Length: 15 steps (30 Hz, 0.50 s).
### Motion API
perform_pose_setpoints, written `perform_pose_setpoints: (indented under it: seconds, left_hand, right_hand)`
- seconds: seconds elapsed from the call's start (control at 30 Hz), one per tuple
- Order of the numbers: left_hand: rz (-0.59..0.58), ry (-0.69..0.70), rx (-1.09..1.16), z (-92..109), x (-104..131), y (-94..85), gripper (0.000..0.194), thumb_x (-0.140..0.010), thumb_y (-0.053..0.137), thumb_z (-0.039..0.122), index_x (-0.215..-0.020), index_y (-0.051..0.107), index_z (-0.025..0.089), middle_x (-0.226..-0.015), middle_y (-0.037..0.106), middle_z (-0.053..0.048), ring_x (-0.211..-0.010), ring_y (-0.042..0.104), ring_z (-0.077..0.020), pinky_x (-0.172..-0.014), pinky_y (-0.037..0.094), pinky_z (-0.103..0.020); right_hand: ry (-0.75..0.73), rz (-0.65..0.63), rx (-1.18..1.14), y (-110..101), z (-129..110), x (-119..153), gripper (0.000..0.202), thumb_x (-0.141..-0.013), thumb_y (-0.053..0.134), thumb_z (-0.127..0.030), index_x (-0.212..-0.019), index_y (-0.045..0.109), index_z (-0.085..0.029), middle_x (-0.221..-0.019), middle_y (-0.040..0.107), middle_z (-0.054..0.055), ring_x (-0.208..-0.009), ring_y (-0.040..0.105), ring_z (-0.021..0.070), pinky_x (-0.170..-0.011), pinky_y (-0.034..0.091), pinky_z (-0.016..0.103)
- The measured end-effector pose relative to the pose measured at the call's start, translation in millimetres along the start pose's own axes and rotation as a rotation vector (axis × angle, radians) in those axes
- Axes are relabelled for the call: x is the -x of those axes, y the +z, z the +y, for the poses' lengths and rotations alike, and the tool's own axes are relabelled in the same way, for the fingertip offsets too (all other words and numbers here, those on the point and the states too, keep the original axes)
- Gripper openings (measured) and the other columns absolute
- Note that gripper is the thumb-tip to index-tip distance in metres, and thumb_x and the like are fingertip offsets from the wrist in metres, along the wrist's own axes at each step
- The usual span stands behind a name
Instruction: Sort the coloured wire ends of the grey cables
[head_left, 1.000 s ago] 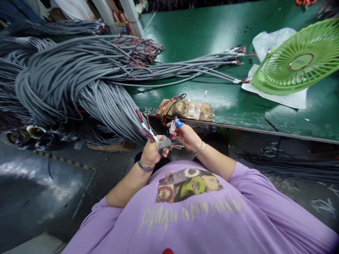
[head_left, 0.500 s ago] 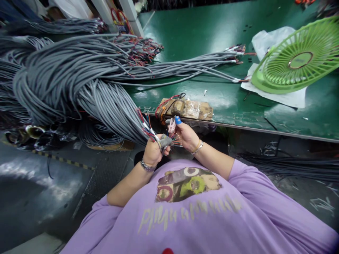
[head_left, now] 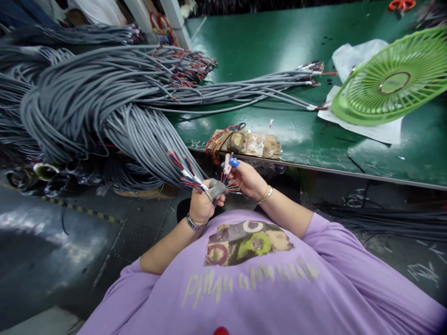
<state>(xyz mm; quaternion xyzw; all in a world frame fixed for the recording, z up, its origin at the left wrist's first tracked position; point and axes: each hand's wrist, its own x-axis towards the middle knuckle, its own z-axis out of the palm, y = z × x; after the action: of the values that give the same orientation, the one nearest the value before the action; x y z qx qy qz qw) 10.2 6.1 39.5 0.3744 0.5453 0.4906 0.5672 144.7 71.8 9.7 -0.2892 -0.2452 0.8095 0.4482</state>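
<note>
My left hand [head_left: 202, 205] is closed around a grey connector-like piece [head_left: 217, 190] at the end of a cable. Thin coloured wires [head_left: 233, 188] fan out of it to the right. White-sleeved wire ends [head_left: 190, 174] stick out past the left hand's knuckles, beside the grey cable bundle [head_left: 157, 144]. My right hand [head_left: 248, 179] is closed in a pinch at the fanned wires; its fingertips partly hide what they grip. Blue tape [head_left: 234, 162] covers its thumb, and a pale pink wrap [head_left: 227, 165] is on another finger.
A wooden block [head_left: 261, 145] with a corded tool lies at the front edge of the green table [head_left: 244, 37]. More grey cables [head_left: 244, 88] stretch across the table. A green fan [head_left: 394, 83] stands on white paper at right; orange-handled scissors [head_left: 401, 5] lie far back.
The white-sleeved wire ends have shifted left and up as the left hand turned slightly. My right hand has moved a little right and down, its fingers more bent over the wires.
</note>
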Motion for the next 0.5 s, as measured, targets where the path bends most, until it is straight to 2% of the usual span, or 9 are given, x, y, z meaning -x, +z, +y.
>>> perform_pose_setpoints:
  seconds: [0.1,0.17,0.33,0.5]
  left_hand:
    - [0.020,0.016,0.027,-0.9,-2.7,1.7,0.029,-0.063,0.076,0.038,-0.057,0.058,0.016,-0.044,0.056,0.003,-0.033,0.047,-0.0065,-0.033,0.037,-0.017]
    - [0.027,0.018,0.038,-1.0,-4.9,2.3,0.028,-0.063,0.076,0.037,-0.057,0.058,0.016,-0.044,0.056,0.003,-0.033,0.047,-0.0065,-0.033,0.037,-0.017]
    - [0.026,0.001,0.034,0.7,-6.7,3.4,0.028,-0.062,0.075,0.037,-0.058,0.058,0.016,-0.043,0.056,0.003,-0.032,0.046,-0.0067,-0.033,0.037,-0.017]
    - [0.032,-0.015,0.008,0.4,-6.3,2.5,0.028,-0.061,0.075,0.037,-0.058,0.057,0.017,-0.043,0.056,0.003,-0.032,0.047,-0.0070,-0.033,0.038,-0.017]
  right_hand:
    - [-0.108,0.006,0.038,-3.3,6.6,-2.6,0.037,-0.075,0.072,-0.052,-0.080,0.066,-0.016,-0.070,0.061,-0.001,-0.057,0.048,0.0077,-0.050,0.039,0.020]
    - [-0.125,0.011,0.035,-6.6,10.8,-6.1,0.042,-0.076,0.069,-0.058,-0.080,0.067,-0.016,-0.072,0.063,0.001,-0.059,0.049,0.0086,-0.052,0.041,0.021]
    - [-0.037,0.010,-0.008,-7.4,12.9,-15.1,0.053,-0.080,0.057,-0.069,-0.080,0.066,-0.017,-0.071,0.064,0.002,-0.058,0.048,0.0095,-0.052,0.040,0.022]
    - [0.061,0.044,-0.106,3.5,7.5,-18.3,0.054,-0.078,0.059,-0.070,-0.076,0.063,-0.017,-0.063,0.060,0.000,-0.054,0.047,0.0098,-0.050,0.039,0.023]
